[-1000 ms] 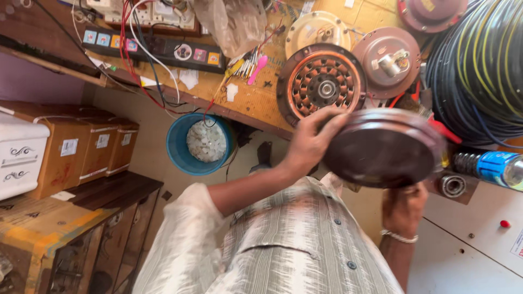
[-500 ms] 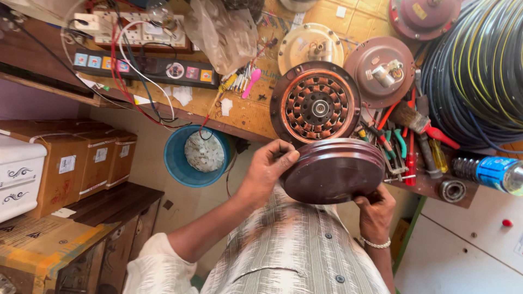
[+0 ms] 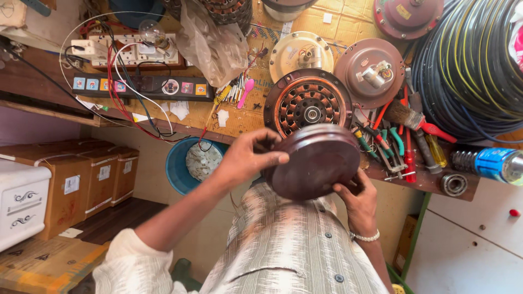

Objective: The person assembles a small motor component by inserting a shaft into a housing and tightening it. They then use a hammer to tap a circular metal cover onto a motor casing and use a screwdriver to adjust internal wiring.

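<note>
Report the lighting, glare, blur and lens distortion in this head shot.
Head view: warm, even daylight, with soft shadows under the bench. Faint sheen on the brown round cover held between the left hand and right hand. No motion blur. Wide-angle bending shows at the edges, curving the cable coil and cardboard boxes.

I hold the brown motor cover (image 3: 318, 161) between left hand (image 3: 251, 156) and right hand (image 3: 357, 200), above the counter (image 3: 327, 19), near the wound stator (image 3: 308, 103).

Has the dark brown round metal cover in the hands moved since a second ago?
Yes. The dark brown round metal cover has shifted left: it was right of the copper-wound round stator on the bench, and now sits just below it, overlapping its lower edge.
</note>
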